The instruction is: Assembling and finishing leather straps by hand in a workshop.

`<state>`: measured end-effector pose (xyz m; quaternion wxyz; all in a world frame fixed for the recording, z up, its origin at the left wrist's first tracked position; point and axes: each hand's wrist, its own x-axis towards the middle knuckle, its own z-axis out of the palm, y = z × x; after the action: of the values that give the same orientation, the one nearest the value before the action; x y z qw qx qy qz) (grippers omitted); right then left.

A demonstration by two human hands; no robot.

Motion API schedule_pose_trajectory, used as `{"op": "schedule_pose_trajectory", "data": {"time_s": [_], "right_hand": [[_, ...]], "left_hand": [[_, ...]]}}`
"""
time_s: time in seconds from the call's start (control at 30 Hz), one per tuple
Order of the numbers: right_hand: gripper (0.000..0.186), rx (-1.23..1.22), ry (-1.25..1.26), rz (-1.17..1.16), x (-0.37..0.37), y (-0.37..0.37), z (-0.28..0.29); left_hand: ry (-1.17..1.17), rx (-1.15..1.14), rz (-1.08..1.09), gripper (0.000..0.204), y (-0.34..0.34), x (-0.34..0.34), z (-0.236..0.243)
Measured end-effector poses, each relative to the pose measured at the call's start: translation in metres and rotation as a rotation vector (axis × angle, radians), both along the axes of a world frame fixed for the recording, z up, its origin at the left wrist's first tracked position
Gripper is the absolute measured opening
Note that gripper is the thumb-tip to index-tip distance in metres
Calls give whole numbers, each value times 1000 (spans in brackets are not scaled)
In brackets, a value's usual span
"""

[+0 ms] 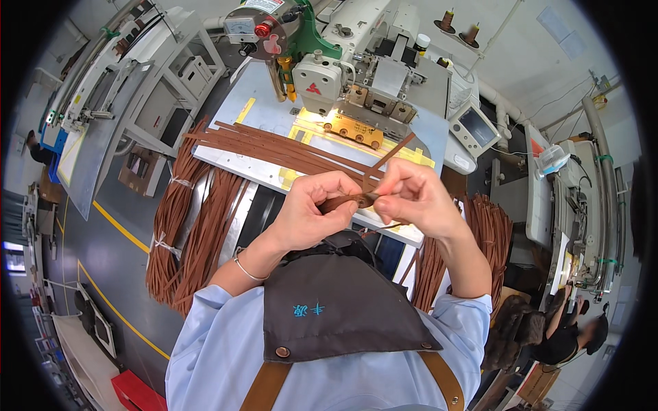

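A narrow brown leather strap is pinched between the closed fingers of the left hand and the right hand, above the table's near edge. More flat straps are spread on the pale metal table beneath an industrial sewing machine; tied bundles hang over grey floor.

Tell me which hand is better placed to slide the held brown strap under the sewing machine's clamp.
Right, probably. The right hand pinches the brown leather strap on the side nearer the sewing machine's clamp; the left hand grips its other end.

Leather workshop: industrial sewing machine
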<state>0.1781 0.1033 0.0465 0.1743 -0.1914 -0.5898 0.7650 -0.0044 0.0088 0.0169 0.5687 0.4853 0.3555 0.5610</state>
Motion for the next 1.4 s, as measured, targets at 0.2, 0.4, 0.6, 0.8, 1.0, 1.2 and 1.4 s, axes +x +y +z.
{"op": "schedule_pose_trajectory", "data": {"time_s": [0.2,0.4,0.6,0.8,1.0,1.2,1.4], "right_hand": [[21,658,-108,-180,-2,-11,11],[22,993,-270,-141,-3,-14,21],[21,920,-268,-102,-5,-10,23],[21,892,-312,-47,-4,-8,24],[17,599,-184,-14,-1,-3,13],[16,386,-136,-129,5,0,24],[23,881,-300,-121,0,-8,15]], "left_hand": [[25,-29,11,8,0,0,-6],[68,-41,30,8,-1,2,-2],[80,-20,-17,10,1,1,-4],[144,-36,-40,10,1,0,-2],[49,-63,-23,9,5,3,-6],[131,-133,18,7,8,-5,-14],[69,-125,20,8,8,0,-10]]}}
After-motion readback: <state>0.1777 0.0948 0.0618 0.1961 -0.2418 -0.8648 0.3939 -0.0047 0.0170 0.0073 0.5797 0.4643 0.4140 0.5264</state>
